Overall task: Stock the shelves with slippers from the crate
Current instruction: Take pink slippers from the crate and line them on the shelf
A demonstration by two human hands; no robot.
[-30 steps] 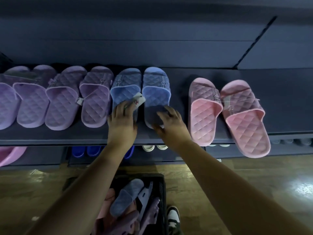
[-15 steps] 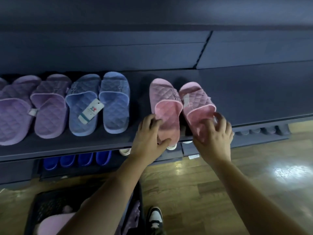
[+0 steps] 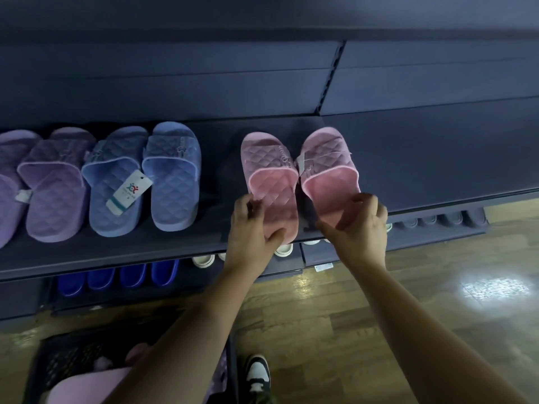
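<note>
Glossy wooden floor (image 3: 379, 330), dark wall panels (image 3: 204, 83)

Head view, looking down, close to shelf (image 3: 122, 252).

Wood-plank floor (image 3: 350, 330), brown, carries a bright patch of reflected light (image 3: 495, 288) at right. One black-and-white sneaker (image 3: 257, 374) is planted on the floor at the bottom edge, beneath the forearms. A small white paper label (image 3: 323, 267) is fixed to the dark base panel, low, near the floor.
</note>
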